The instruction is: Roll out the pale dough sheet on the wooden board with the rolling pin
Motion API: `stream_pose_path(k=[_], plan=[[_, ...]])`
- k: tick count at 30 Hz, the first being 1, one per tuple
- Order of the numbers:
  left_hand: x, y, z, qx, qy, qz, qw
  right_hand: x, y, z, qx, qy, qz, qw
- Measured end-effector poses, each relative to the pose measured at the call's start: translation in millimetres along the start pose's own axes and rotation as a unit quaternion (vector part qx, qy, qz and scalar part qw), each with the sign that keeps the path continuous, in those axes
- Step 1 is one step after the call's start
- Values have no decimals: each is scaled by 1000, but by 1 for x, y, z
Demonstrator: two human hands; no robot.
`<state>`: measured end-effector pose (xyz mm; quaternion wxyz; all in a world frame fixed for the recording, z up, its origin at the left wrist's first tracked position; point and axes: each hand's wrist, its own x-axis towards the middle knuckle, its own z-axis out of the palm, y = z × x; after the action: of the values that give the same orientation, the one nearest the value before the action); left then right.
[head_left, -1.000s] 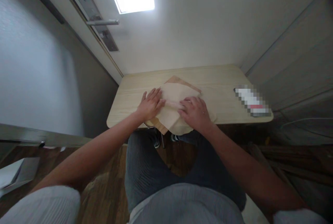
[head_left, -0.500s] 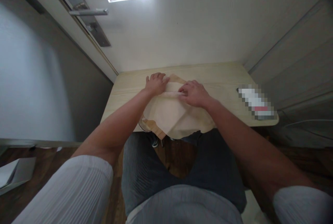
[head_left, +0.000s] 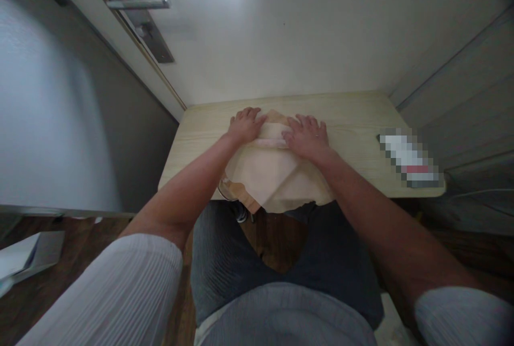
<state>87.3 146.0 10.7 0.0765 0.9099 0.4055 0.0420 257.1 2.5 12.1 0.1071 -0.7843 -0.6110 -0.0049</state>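
Note:
A thin cream sheet of cloth or paper (head_left: 277,172) lies on the table, its front part hanging over the near edge. Across its far part runs a narrow raised fold (head_left: 268,143). My left hand (head_left: 246,125) rests on the sheet's far left side, palm down, fingers stretched out. On the far right side, my right hand (head_left: 307,134) presses flat, fingers spread, its thumb side near the end of the fold. Tan pieces show at the sheet's far edge and at its near left corner (head_left: 246,196). A thin curved rim beside that corner is mostly covered.
The pale wooden table (head_left: 353,121) stands against a white door with a metal handle (head_left: 138,3). A flat blurred object (head_left: 409,158) lies at the table's right end. On the floor to the left is a white box (head_left: 40,255). My legs are under the near edge.
My right hand has gone from curled fingers at the fold to lying flat with fingers spread, slightly farther out. My left hand stays about where it was. The view has shifted a little.

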Motion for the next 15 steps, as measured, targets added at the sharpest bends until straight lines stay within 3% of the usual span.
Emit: stream_pose_path(k=[11,15], plan=[[-25,8,-5,13,-12,13,1000,-29,-10,-4,-12,33,-21,999],[-33,8,-5,31,-11,54,998,-37,-14,-6,-10,35,-21,999]])
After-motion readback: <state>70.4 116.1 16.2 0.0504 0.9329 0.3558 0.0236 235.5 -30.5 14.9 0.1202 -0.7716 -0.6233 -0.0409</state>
